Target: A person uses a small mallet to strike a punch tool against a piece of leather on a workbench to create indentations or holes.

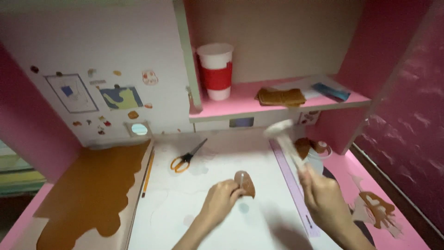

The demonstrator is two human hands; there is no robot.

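Observation:
My left hand (221, 199) rests on the white sheet (203, 217) and pinches a small brown oval cutout (245, 183) at its left edge. My right hand (323, 196) is raised at the right and grips a pale, blurred stick-like thing (286, 139) that points up and to the left; its far end is wider and whitish. What kind of thing it is cannot be made out through the blur.
Orange-handled scissors (186, 158) lie at the back of the sheet. A pencil (147, 173) and a large brown paper shape (97, 190) lie left. A lilac ruler (296, 192) runs along the right. A red-banded white cup (215, 70) and folded brown paper (280, 97) sit on the pink shelf (240, 109).

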